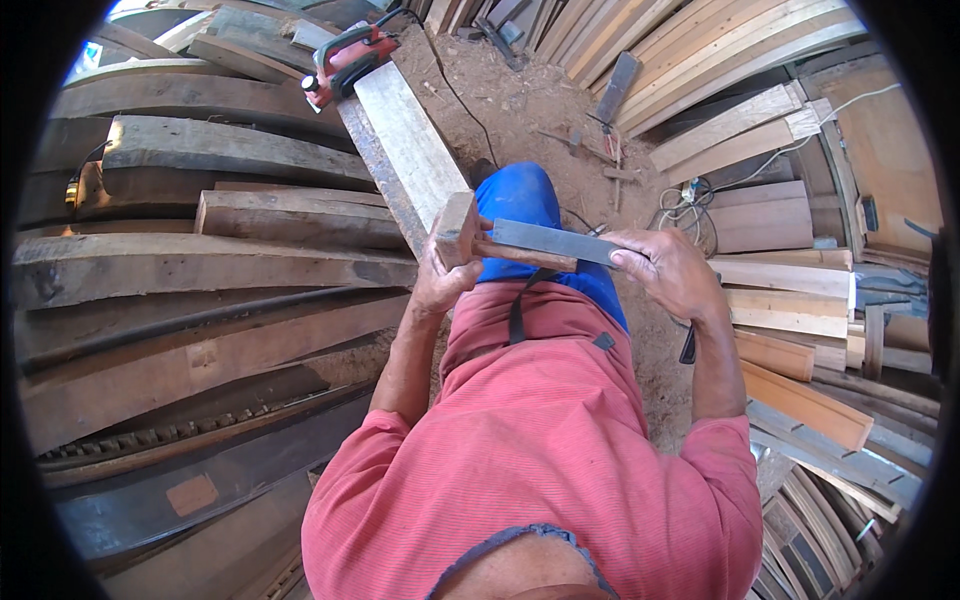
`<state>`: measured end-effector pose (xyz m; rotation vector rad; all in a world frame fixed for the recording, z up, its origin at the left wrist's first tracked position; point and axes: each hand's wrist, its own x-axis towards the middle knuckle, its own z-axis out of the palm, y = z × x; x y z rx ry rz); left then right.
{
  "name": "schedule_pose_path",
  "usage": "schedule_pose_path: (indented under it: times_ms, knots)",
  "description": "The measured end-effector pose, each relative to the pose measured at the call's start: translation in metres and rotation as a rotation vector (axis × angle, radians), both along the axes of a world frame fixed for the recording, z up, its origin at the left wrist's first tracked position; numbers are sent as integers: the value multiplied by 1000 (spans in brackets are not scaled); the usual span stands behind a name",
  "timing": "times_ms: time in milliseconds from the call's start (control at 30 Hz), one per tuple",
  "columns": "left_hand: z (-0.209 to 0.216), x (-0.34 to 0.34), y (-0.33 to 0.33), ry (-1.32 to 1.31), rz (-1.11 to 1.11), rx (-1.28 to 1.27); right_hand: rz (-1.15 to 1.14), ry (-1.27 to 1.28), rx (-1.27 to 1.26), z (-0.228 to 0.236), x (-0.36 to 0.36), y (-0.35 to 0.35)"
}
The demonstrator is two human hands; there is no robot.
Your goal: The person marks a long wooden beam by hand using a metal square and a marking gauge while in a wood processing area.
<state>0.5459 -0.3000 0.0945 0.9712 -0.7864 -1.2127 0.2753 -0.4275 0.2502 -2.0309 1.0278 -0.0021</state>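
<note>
L hand [440, 282] grips 1 wood block [456, 228]; R hand [668, 272] holds 1 grey blade [553, 241]

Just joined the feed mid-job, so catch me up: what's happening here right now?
A person in a red shirt stands among stacked timber. The left hand grips a small wooden block at the near end of a long plank. The right hand holds a flat grey bar, which reaches across to the block. A red power planer sits at the plank's far end, untouched. Offcuts and cables lie on the dirt floor.
</note>
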Motion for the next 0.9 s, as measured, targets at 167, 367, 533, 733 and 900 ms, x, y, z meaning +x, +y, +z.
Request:
schedule_pose_path:
  times_ms: [167,367,533,733,900]
  knots:
    - [-8,4,-1,-36,-25,16,42,52,-10,2,2,-3]
    - [-6,-3,5,102,-45,155,75,84,-45,2,10,-3]
    - [-5,-16,2,170,-14,201,97,68,-77,1,13,-3]
    - [-26,-16,4,169,-58,173,116,131,-57,3,14,-5]
    - [-30,-17,5,218,-73,173,129,129,-66,-2,14,-6]
